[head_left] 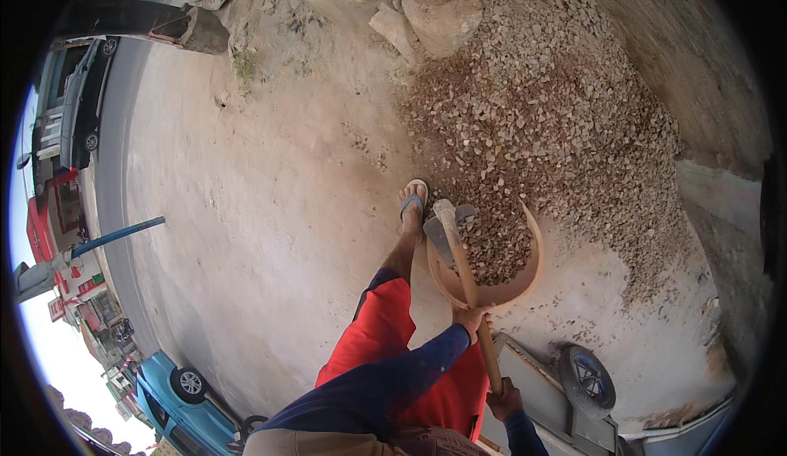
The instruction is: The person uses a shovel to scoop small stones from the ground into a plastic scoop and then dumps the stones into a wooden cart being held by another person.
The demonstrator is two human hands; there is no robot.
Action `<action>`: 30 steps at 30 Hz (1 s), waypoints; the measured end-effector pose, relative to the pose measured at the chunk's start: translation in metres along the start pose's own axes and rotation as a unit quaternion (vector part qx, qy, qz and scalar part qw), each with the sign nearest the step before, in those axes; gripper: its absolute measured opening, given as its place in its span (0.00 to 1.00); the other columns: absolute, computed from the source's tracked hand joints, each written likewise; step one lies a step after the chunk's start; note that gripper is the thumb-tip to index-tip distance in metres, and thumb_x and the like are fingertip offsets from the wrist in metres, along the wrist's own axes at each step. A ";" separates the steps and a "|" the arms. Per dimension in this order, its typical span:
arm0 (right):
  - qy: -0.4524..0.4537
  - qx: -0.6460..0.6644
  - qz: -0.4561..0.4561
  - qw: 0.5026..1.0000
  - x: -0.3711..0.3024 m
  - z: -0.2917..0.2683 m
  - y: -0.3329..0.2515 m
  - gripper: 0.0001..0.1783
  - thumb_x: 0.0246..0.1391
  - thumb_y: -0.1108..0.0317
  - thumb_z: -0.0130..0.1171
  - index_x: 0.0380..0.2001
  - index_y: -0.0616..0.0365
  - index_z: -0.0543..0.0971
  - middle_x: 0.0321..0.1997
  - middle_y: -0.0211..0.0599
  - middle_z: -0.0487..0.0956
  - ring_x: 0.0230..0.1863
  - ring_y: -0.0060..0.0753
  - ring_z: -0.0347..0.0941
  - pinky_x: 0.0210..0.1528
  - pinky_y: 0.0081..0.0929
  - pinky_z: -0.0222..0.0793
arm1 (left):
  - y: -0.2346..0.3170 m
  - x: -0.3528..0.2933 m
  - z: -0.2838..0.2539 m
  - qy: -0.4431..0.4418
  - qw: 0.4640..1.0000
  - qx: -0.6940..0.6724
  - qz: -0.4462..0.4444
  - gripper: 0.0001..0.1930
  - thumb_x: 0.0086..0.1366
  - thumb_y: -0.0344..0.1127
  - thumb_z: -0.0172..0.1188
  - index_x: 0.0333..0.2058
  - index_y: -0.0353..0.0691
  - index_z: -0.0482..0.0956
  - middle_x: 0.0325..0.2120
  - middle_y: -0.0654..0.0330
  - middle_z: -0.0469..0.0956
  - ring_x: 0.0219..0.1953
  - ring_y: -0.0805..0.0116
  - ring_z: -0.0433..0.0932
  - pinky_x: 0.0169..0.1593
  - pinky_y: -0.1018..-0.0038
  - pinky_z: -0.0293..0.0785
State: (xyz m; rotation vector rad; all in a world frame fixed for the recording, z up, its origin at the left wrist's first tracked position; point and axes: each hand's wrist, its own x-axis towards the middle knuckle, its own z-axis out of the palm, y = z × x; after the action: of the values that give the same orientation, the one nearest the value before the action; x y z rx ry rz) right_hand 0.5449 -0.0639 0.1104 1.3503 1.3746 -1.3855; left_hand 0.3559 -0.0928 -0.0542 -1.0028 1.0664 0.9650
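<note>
Both my hands grip the long wooden handle of a hoe (466, 269). My left hand (471, 321) is closed round the middle of the handle, near the pan's lower rim. Farther down the shaft, my right hand (504, 399) is wrapped round it. The hoe's grey metal blade (439, 240) is at the left side of a shallow, round, orange-tan pan (531, 280). Gravel (494, 251) lies in the pan, and its far side meets the loose stones of a large gravel pile (533, 111).
My sandalled foot (414, 200) stands left of the pan. A grey metal cart (533, 374) with a black wheel (587, 378) is at lower right. A rough wall (721, 70) borders the pile. Parked vehicles, including a blue car (176, 403), line the road at left.
</note>
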 end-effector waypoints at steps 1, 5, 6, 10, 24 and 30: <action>0.004 -0.070 0.020 0.997 -0.002 -0.003 0.004 0.22 0.44 0.61 0.61 0.42 0.57 0.70 0.37 0.52 0.79 0.37 0.56 0.78 0.41 0.47 0.73 | -0.002 -0.008 -0.005 -0.036 0.998 -0.052 -0.014 0.10 0.58 0.37 0.66 0.30 0.44 0.72 0.19 0.64 0.69 0.21 0.66 0.71 0.28 0.64 0.73; 0.136 -0.205 -0.015 0.969 0.056 -0.032 -0.060 0.17 0.46 0.67 0.56 0.41 0.54 0.68 0.32 0.50 0.79 0.36 0.58 0.77 0.40 0.52 0.73 | 0.090 -0.003 0.026 -0.018 0.991 -0.123 0.043 0.09 0.58 0.35 0.65 0.30 0.43 0.72 0.19 0.64 0.68 0.22 0.66 0.71 0.29 0.65 0.72; 0.143 -0.210 -0.062 0.965 0.083 -0.045 -0.102 0.17 0.46 0.68 0.56 0.41 0.54 0.68 0.32 0.50 0.79 0.36 0.57 0.77 0.40 0.51 0.73 | 0.137 0.004 0.024 -0.033 0.986 -0.147 0.075 0.09 0.58 0.34 0.64 0.30 0.43 0.72 0.19 0.64 0.68 0.22 0.66 0.71 0.29 0.65 0.72; 0.173 -0.298 -0.232 0.910 0.222 -0.083 -0.297 0.27 0.48 0.63 0.59 0.51 0.55 0.64 0.38 0.50 0.77 0.36 0.55 0.78 0.40 0.48 0.74 | 0.376 0.028 0.024 0.051 0.954 -0.177 0.236 0.07 0.62 0.34 0.58 0.29 0.43 0.69 0.19 0.63 0.68 0.20 0.65 0.70 0.26 0.66 0.73; 0.163 -0.394 -0.242 0.871 0.272 -0.228 -0.464 0.18 0.54 0.69 0.54 0.47 0.59 0.65 0.30 0.51 0.79 0.34 0.54 0.79 0.39 0.48 0.76 | 0.539 0.081 0.145 0.079 0.960 -0.139 0.229 0.05 0.66 0.30 0.47 0.29 0.41 0.65 0.17 0.62 0.63 0.19 0.63 0.66 0.25 0.61 0.71; 0.200 -0.339 -0.197 0.898 0.226 -0.200 -0.346 0.19 0.53 0.69 0.56 0.47 0.60 0.65 0.32 0.53 0.78 0.34 0.56 0.78 0.38 0.48 0.76 | 0.434 0.085 0.163 0.053 0.981 -0.052 0.181 0.08 0.67 0.33 0.47 0.28 0.42 0.67 0.17 0.63 0.64 0.18 0.64 0.66 0.25 0.59 0.70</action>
State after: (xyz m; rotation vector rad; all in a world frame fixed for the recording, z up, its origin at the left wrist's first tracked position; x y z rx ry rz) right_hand 0.2055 0.2174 -0.0188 0.9256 2.2405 -0.7236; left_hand -0.0031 0.1853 -0.1804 -0.9716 1.3277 1.2832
